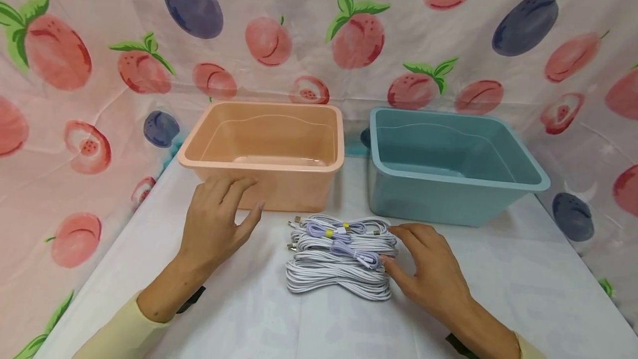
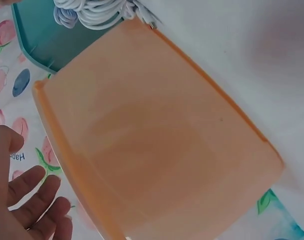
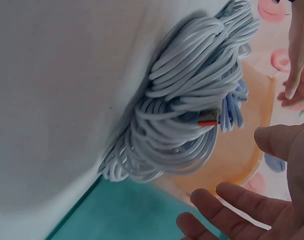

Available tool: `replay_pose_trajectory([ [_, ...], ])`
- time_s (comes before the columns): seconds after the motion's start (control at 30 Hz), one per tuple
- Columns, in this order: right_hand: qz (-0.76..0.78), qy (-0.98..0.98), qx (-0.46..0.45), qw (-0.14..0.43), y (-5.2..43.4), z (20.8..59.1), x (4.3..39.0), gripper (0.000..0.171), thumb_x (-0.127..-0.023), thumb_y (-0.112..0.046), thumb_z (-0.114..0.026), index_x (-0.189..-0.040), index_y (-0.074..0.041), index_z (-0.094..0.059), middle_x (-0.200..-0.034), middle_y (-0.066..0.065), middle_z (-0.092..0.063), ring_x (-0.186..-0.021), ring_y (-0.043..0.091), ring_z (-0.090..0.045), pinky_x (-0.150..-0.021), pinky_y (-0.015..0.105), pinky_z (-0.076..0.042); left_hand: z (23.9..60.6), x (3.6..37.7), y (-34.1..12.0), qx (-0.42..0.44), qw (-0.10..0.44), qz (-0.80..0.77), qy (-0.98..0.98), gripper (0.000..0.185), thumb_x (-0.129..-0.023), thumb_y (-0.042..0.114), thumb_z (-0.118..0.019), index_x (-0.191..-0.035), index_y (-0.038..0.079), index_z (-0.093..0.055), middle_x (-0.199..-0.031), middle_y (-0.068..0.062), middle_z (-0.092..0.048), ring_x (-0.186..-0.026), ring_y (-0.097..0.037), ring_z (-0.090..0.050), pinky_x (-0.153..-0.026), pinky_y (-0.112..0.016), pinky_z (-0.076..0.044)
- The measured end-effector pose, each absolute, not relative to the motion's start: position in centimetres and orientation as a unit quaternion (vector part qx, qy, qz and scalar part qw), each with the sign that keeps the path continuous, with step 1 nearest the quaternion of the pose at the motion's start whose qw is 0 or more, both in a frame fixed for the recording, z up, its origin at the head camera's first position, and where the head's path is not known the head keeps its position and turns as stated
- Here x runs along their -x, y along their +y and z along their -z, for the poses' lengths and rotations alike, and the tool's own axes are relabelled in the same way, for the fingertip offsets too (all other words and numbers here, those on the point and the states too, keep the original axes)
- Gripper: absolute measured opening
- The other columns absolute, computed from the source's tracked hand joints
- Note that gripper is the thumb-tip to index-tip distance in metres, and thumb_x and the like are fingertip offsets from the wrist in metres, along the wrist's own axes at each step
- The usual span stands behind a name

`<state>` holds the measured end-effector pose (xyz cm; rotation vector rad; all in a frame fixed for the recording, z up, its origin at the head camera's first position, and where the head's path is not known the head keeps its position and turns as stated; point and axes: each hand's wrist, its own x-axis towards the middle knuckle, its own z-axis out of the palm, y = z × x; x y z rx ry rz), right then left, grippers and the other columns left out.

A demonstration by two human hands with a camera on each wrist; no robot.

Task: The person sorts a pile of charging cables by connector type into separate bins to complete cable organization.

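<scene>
Several bundled white cables (image 1: 339,281) lie side by side on the white cloth, with smaller lavender cables (image 1: 351,251) on top, two tied with yellow bands. In the right wrist view a metal USB plug (image 3: 208,117) with an orange-red edge shows among the white loops. My right hand (image 1: 431,273) is at the right end of the pile, thumb and fingers spread and relaxed, holding nothing. My left hand (image 1: 214,220) hovers before the peach bin (image 1: 289,187), fingers loosely bent with nothing in them.
To the right of the peach bin stands a teal bin (image 1: 438,201), a gap between them. Both bins have open tops. Behind them hangs a fruit-print curtain (image 1: 309,10). The white cloth (image 1: 259,314) covers the table.
</scene>
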<state>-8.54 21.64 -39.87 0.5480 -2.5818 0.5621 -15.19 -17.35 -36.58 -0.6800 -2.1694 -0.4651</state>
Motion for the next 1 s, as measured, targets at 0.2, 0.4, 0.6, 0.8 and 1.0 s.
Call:
replay_pose_trajectory([
  [0.2, -0.200, -0.933, -0.214, 0.207, 20.7, 39.8, 8.8, 0.054, -0.084, -0.035, -0.089, -0.129, -0.009, -0.073, -0.125, 0.004, -0.070, -0.124, 0.028, -0.061, -0.104, 0.050, -0.049, 36.3, 16.5, -17.0, 0.264, 0.424, 0.201, -0.843, 0.041, -0.098, 0.033, -0.064, -0.123, 0.001, -0.071, -0.119, -0.019, -0.067, -0.113, -0.042, -0.061, -0.084, -0.054, -0.044],
  [0.4, -0.199, -0.936, -0.223, 0.185, 19.4, 39.4, 9.1, 0.055, -0.084, -0.039, -0.090, -0.128, -0.011, -0.073, -0.126, 0.004, -0.069, -0.125, 0.027, -0.061, -0.106, 0.051, -0.050, 36.1, 18.0, -16.7, 0.254, 0.429, 0.207, -0.842, 0.042, -0.098, 0.033, -0.066, -0.126, 0.002, -0.071, -0.122, -0.020, -0.066, -0.114, -0.044, -0.060, -0.091, -0.058, -0.044],
  [0.6, -0.193, -0.934, -0.238, 0.184, 18.4, 39.4, 9.6, 0.052, -0.083, -0.038, -0.091, -0.124, -0.011, -0.074, -0.123, 0.002, -0.070, -0.122, 0.025, -0.062, -0.105, 0.049, -0.050, 36.1, 19.1, -16.2, 0.238, 0.414, 0.202, -0.855, 0.041, -0.097, 0.034, -0.069, -0.126, 0.005, -0.072, -0.123, -0.017, -0.066, -0.115, -0.043, -0.059, -0.098, -0.061, -0.041],
  [0.8, -0.192, -0.932, -0.250, 0.176, 17.6, 39.3, 10.2, 0.048, -0.081, -0.032, -0.092, -0.121, -0.011, -0.075, -0.118, 0.001, -0.071, -0.114, 0.023, -0.064, -0.102, 0.048, -0.053, 36.3, 20.0, -16.0, 0.225, 0.415, 0.205, -0.858, 0.036, -0.094, 0.031, -0.075, -0.120, 0.007, -0.073, -0.116, -0.016, -0.067, -0.114, -0.042, -0.061, -0.096, -0.061, -0.042],
  [1.0, -0.183, -0.928, -0.272, 0.177, 17.2, 39.2, 10.7, 0.044, -0.079, -0.027, -0.094, -0.115, -0.010, -0.075, -0.111, 0.001, -0.073, -0.105, 0.020, -0.066, -0.095, 0.045, -0.056, 36.7, 20.4, -16.0, 0.226, 0.419, 0.208, -0.854, 0.031, -0.093, 0.030, -0.079, -0.114, 0.008, -0.074, -0.108, -0.015, -0.067, -0.109, -0.042, -0.062, -0.094, -0.060, -0.042],
])
